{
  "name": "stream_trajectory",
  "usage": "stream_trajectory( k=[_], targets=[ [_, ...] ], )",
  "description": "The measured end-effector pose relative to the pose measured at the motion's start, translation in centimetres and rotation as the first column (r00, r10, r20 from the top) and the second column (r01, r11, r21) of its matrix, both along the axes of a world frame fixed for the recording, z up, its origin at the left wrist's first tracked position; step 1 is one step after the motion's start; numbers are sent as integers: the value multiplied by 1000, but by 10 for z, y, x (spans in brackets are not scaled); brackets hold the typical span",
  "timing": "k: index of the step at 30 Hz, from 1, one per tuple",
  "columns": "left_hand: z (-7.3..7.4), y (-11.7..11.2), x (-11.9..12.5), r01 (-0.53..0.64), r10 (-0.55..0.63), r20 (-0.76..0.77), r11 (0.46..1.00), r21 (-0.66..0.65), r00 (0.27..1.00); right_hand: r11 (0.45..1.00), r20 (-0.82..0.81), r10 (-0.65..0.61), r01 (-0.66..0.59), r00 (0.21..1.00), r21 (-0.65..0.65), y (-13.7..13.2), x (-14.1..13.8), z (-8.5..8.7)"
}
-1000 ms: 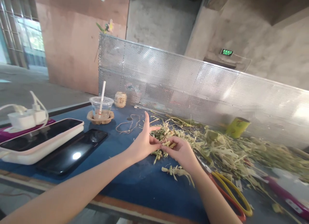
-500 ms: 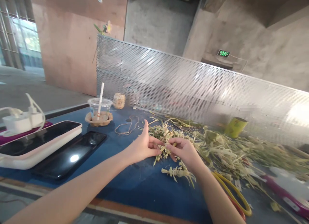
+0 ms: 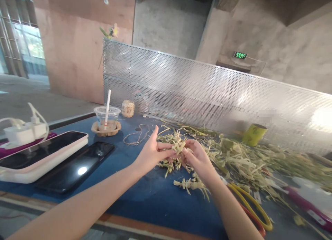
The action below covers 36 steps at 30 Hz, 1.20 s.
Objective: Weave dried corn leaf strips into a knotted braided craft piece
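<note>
Between my two hands is a small knotted piece of pale dried plant strip point(image 3: 178, 147). My left hand point(image 3: 153, 152) pinches its left side, with the thumb pointing up and apart from the fingers. On the other side, my right hand point(image 3: 198, 157) has its thumb and fingertips closed on the same piece. Behind and under the hands lies a heap of pale green shredded strips point(image 3: 171, 138). A separate knotted strip point(image 3: 190, 185) rests on the blue tabletop point(image 3: 155, 205) just below my right hand.
To the left are a black phone point(image 3: 77, 167), a pale-cased device point(image 3: 49, 153) and white chargers point(image 3: 24, 131). A plastic cup with straw point(image 3: 107, 115) stands behind. On the right are yellow-handled scissors point(image 3: 252, 202), more dried strips point(image 3: 246, 160) and a green tube point(image 3: 254, 134). A perforated metal screen point(image 3: 181, 84) backs the table.
Both hands have come up slightly, and the knotted piece between them now shows more clearly. My right fingers have shifted their hold on it. The things on the table stay put.
</note>
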<state>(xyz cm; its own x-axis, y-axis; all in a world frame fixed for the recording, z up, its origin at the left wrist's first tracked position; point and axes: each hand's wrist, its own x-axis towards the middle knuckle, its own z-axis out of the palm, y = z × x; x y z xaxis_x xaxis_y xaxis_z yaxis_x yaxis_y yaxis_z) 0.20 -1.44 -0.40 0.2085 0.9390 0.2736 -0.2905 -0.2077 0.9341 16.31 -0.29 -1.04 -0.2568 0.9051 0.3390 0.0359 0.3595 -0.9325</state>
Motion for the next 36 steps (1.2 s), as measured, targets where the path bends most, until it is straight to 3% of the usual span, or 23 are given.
stream_trajectory(
  k=[4, 7, 14, 19, 27, 32, 36],
  targets=[
    [3, 1, 0, -97, 100, 76, 994, -45, 992, 994, 325, -50, 15, 944, 109, -4, 1, -1],
    [3, 1, 0, -139, 139, 38, 990, -12, 990, 989, 426, -40, -23, 904, 143, -9, -2, 1],
    [5, -2, 1, -144, 146, 33, 988, -62, 989, 985, 436, 6, -79, 900, 151, -13, -3, 4],
    [4, -3, 1, -84, 84, -2, 994, -73, 996, 966, 442, 31, -141, 896, 217, -13, -2, 5],
    [4, -5, 3, -60, 60, -4, 996, -61, 998, 911, 464, -142, -68, 874, 407, -11, -2, 4],
    [5, -7, -2, 39, -40, -89, 999, -15, 995, 884, 455, -207, -34, 866, 467, -12, -4, 6],
    [2, -6, -4, -34, 49, -179, 996, 87, 983, 873, 464, -210, -49, 861, 485, -13, -4, 7]
  ],
)
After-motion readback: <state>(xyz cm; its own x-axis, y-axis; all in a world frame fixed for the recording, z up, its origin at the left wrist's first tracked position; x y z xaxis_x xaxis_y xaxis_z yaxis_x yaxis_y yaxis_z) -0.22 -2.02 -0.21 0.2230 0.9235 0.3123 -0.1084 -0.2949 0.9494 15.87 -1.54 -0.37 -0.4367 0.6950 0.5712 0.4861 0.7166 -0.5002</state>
